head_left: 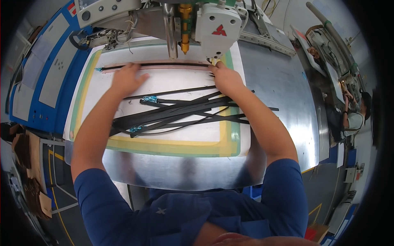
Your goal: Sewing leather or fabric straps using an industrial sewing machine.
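Note:
A long black strip [174,64] lies straight across the white work sheet [98,102], along a pinkish band. Near its left end my left hand [127,80] rests with fingers over the strip and thumb spread away; it is open. At the strip's right end, my right hand [226,78] has its fingers closed, their tips partly hidden. Closer to me lies a loose pile of black strips [164,112], crossing one another. Shiny blue wrapping [150,99] shows on a few strip ends.
Just beyond my hands hang a gold-coloured nozzle [185,41], a metal tube [170,37] and a white machine head [219,26]. Yellow and green tape [230,137] borders the sheet. A bare metal table [283,94] extends right. Another person [355,119] works at far right.

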The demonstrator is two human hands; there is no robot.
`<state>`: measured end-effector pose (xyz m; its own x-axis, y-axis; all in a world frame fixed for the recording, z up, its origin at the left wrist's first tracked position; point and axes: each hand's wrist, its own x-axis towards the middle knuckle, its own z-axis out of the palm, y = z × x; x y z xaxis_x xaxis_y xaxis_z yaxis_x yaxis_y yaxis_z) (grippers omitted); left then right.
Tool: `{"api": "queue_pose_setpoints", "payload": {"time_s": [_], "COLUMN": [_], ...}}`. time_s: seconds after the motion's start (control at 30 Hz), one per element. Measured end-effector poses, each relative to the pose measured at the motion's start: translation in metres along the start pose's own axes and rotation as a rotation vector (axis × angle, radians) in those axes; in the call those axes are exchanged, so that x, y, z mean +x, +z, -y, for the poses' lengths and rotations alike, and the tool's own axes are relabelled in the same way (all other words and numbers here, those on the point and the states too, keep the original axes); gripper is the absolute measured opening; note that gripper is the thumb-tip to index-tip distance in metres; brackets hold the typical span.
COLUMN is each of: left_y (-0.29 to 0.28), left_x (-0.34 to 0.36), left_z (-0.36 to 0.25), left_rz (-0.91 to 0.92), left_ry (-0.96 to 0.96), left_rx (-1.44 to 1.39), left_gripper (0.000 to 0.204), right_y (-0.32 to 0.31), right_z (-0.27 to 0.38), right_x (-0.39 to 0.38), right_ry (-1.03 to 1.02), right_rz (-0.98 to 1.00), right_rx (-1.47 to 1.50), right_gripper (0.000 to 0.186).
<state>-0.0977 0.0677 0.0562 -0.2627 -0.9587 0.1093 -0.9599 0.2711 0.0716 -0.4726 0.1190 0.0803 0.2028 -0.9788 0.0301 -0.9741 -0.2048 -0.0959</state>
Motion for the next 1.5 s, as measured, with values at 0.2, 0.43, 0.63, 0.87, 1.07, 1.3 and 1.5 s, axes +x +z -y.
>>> {"api": "queue_pose_setpoints", "payload": {"time_s": [0.2,0.43,0.63,0.87,1.07,1.3,1.5], "left_y": [0.003,0.013,0.014,0.014,0.012,0.007,0.010], "left_x": [-0.029,-0.028,-0.029,-0.028,-0.033,-0.030,-0.028], "left_z": [0.131,0.131,0.128,0.129,0.126,0.124,0.129], "left_rz": [-0.079,-0.165,-0.196,-0.192,-0.213,-0.186,-0.182], "left_ry": [-0.035,0.038,0.070,0.062,0.064,0.050,0.029], "left_rx": [0.070,0.031,-0.023,-0.030,-0.033,-0.038,-0.051], "left_gripper": [0.060,0.060,0.059,0.060,0.059,0.059,0.059], "right_y": [-0.005,-0.019,0.001,0.011,-0.003,0.003,-0.008], "right_z": [0.009,0.019,0.019,0.022,0.040,0.030,0.020], "right_x": [0.005,0.004,0.013,0.017,0.013,0.030,0.016], "right_ry": [0.101,0.220,0.171,0.134,0.121,0.202,0.219], "right_rz": [0.068,0.021,-0.171,-0.242,-0.244,-0.207,-0.294], "right_rx": [-0.056,0.063,0.189,0.107,0.021,-0.028,0.114], "right_gripper": [0.039,0.041,0.035,0.031,0.029,0.025,0.029]}}
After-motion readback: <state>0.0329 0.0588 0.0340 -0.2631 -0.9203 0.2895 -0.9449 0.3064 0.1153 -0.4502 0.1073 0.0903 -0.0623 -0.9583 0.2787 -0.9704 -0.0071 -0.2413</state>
